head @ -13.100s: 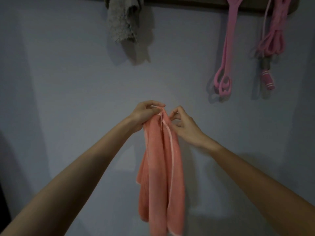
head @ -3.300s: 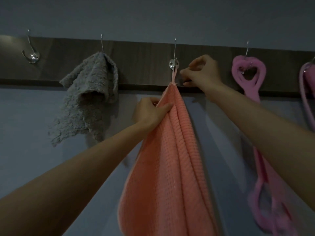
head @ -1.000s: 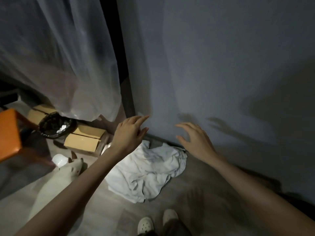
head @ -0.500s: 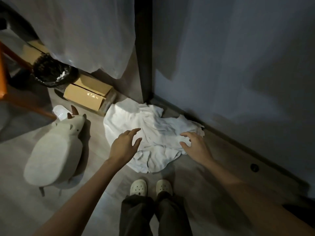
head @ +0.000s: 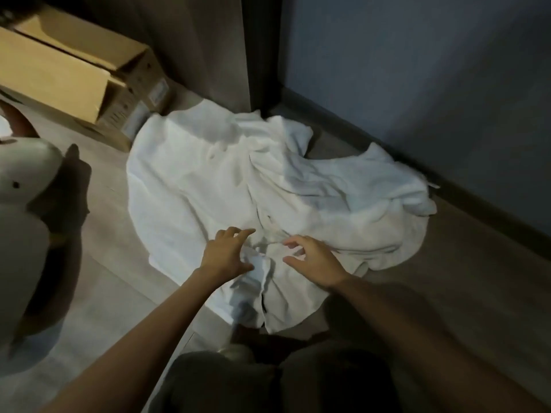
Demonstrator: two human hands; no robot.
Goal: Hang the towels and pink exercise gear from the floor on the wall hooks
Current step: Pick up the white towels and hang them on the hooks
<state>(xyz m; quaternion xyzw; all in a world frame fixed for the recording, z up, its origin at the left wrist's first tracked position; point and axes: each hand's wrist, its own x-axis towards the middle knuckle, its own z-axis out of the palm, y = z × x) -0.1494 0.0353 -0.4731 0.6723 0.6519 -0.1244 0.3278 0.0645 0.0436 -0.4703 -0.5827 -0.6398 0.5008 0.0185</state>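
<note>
A large white towel (head: 208, 180) lies crumpled on the wooden floor against the foot of the grey wall. My left hand (head: 228, 253) rests on its near edge, thumb and fingers pinching a fold of the cloth. My right hand (head: 313, 257) hovers just over the towel beside it, fingers spread and curled, holding nothing. The two hands are a short gap apart. The wall hooks and the pink exercise gear are out of view.
Two cardboard boxes (head: 68, 73) sit at the upper left next to the towel. A pale animal-shaped stool (head: 21, 234) stands at the left. The grey wall (head: 432, 70) and its skirting run along the right. My dark trouser knees (head: 238, 380) fill the bottom.
I have crouched lower and the view has closed in on the white towel. Both hands came down onto its near edge, and the left hand has pinched a fold.
</note>
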